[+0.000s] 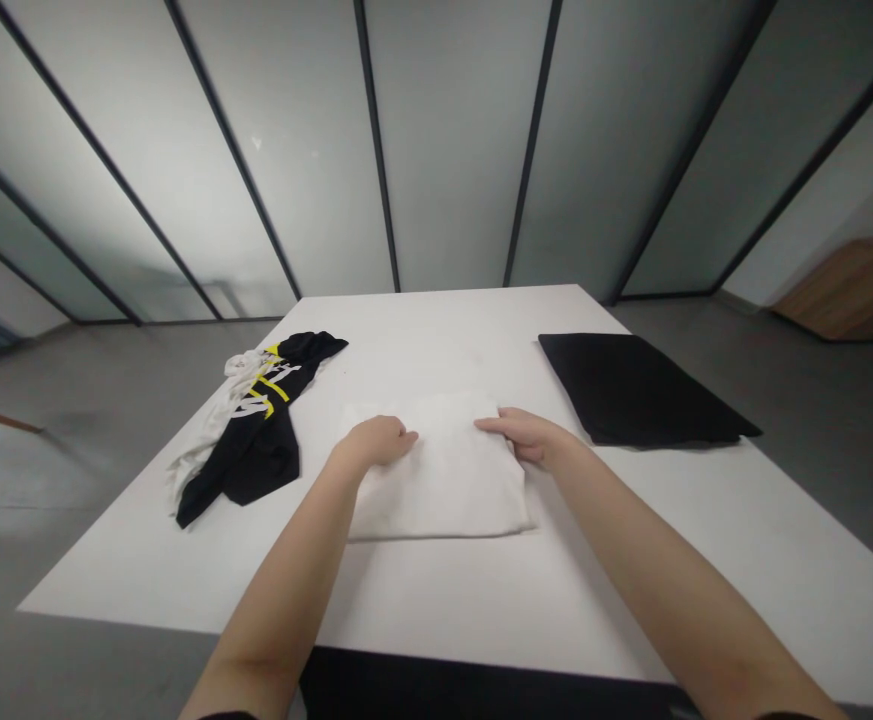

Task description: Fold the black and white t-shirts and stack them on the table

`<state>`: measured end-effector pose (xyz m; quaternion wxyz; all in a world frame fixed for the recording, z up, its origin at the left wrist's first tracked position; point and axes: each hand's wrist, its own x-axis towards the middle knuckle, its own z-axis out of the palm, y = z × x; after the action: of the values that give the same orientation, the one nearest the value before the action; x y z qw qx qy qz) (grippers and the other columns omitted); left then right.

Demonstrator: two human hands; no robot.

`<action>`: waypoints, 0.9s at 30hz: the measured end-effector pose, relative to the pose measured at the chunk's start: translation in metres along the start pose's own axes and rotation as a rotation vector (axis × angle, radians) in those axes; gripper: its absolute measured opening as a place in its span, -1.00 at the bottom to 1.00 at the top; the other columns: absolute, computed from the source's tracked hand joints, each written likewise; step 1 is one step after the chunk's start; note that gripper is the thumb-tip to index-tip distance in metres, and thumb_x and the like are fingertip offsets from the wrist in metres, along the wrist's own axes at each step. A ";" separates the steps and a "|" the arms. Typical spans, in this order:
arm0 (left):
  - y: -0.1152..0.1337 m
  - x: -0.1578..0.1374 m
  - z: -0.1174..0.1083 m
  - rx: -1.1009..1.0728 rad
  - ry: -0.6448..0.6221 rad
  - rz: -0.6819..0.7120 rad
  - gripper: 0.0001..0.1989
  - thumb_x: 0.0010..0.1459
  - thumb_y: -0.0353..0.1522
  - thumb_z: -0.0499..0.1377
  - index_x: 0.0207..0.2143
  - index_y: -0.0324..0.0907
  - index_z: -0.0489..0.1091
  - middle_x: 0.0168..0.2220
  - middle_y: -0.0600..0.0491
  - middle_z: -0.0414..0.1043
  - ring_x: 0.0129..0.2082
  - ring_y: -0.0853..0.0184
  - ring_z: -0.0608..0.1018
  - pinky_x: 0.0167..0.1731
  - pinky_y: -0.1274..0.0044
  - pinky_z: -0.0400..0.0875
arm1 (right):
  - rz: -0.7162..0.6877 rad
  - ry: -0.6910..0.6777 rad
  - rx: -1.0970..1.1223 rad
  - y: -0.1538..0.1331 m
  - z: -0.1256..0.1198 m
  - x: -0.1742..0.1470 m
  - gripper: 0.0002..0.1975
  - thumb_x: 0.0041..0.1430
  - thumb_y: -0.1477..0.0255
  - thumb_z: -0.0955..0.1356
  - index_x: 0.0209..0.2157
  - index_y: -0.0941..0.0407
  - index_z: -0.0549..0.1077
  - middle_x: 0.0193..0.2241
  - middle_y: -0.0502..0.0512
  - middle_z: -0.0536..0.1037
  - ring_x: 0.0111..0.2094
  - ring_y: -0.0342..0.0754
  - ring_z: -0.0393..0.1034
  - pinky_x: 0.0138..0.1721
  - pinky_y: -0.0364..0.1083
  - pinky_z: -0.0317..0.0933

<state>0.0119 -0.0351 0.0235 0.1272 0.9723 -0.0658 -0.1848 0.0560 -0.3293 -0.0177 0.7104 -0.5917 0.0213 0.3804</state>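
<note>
A white folded garment (443, 490) lies flat on the white table in front of me, a neat rectangle with a thicker fold along its near edge. My left hand (377, 440) is at its upper left part, fingers curled and closed against the cloth, thumb pointing right. At the upper right edge, my right hand (532, 436) pinches the fabric, with a finger stretched over the top and the others bent beneath the side. What exactly the left fingertips grip is partly hidden.
Left on the table (436, 600) lies a crumpled black and white garment (263, 420) with yellow marks. To the right is a flat black folded item (638, 390), reaching the table's right edge. Frosted glass panels (451, 150) stand behind the table.
</note>
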 end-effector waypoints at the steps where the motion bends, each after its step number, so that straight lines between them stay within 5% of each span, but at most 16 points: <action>1: 0.001 -0.002 0.000 -0.080 -0.089 0.062 -0.48 0.38 -0.01 0.08 -0.53 -0.12 0.45 -0.47 -0.06 0.57 -0.44 0.19 0.59 -0.29 0.41 0.42 | 0.031 -0.038 0.038 0.002 0.007 0.002 -0.79 0.34 0.48 0.46 -0.01 0.17 0.56 -0.18 0.24 0.74 -0.22 0.05 0.68 -0.08 -0.01 0.58; 5: 0.011 -0.006 0.007 -0.483 -0.382 0.302 -0.52 0.32 0.02 0.17 -0.50 -0.12 0.38 -0.53 0.06 0.48 -0.55 0.32 0.50 -0.44 0.49 0.40 | 0.219 -0.187 0.067 0.005 0.029 0.015 -0.74 0.46 0.43 0.34 0.08 0.22 0.54 -0.21 0.24 0.75 -0.25 0.07 0.70 -0.05 0.05 0.58; 9: 0.021 -0.012 0.006 -0.582 -0.517 0.406 -0.63 0.31 -0.06 0.21 -0.41 -0.14 0.41 -0.46 0.06 0.52 -0.51 0.32 0.55 -0.46 0.51 0.42 | 0.317 -0.222 0.032 -0.009 0.039 0.026 -0.66 0.54 0.41 0.24 0.13 0.32 0.49 -0.24 0.32 0.74 -0.29 0.06 0.70 -0.09 0.03 0.58; 11: 0.023 -0.014 0.006 -0.555 -0.361 0.483 -0.69 0.34 -0.12 0.18 -0.34 -0.14 0.45 -0.40 0.05 0.56 -0.45 0.30 0.58 -0.42 0.49 0.43 | 0.284 -0.231 0.084 -0.026 0.041 0.029 -0.59 0.59 0.36 0.18 0.16 0.33 0.47 -0.19 0.36 0.74 -0.23 0.09 0.70 -0.04 0.07 0.57; 15: 0.018 -0.004 0.019 -0.390 0.402 0.593 -0.86 0.36 -0.27 0.17 -0.21 -0.10 0.50 -0.20 -0.01 0.59 -0.16 0.21 0.59 -0.07 0.36 0.49 | -0.015 -0.022 0.166 -0.078 0.032 0.025 -0.61 0.59 0.31 0.18 0.17 0.24 0.47 -0.12 0.30 0.73 -0.15 0.10 0.69 0.05 0.10 0.54; 17: 0.010 0.007 0.031 -0.336 0.616 0.579 -0.89 0.36 -0.33 0.16 -0.19 -0.09 0.50 -0.11 -0.04 0.58 -0.04 0.17 0.57 0.08 0.29 0.46 | -0.224 0.131 0.215 -0.106 0.016 0.017 -0.63 0.58 0.35 0.19 0.16 0.22 0.48 -0.10 0.28 0.73 -0.10 0.09 0.68 0.08 0.08 0.53; 22: -0.013 0.032 0.053 -0.340 0.623 0.385 -0.84 0.36 -0.38 0.13 -0.18 -0.11 0.53 -0.09 -0.08 0.57 -0.01 0.17 0.56 0.05 0.33 0.52 | -0.750 0.365 0.451 -0.145 -0.055 -0.016 -0.60 0.57 0.43 0.13 0.21 0.15 0.47 -0.07 0.21 0.71 -0.06 0.05 0.66 0.04 0.10 0.56; 27: -0.012 0.036 0.057 -0.209 0.594 0.323 -0.80 0.35 -0.39 0.15 -0.18 -0.11 0.59 -0.07 -0.09 0.60 0.02 0.12 0.55 0.12 0.28 0.47 | -0.839 0.492 0.760 -0.109 -0.123 -0.039 -0.47 0.51 0.54 0.02 0.28 0.15 0.42 0.04 0.31 0.66 -0.05 0.02 0.65 -0.01 0.15 0.58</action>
<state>0.0241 -0.0430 -0.0433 0.2673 0.9423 -0.1596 0.1228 0.1418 -0.4560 0.0546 0.9350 -0.3254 0.0840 -0.1133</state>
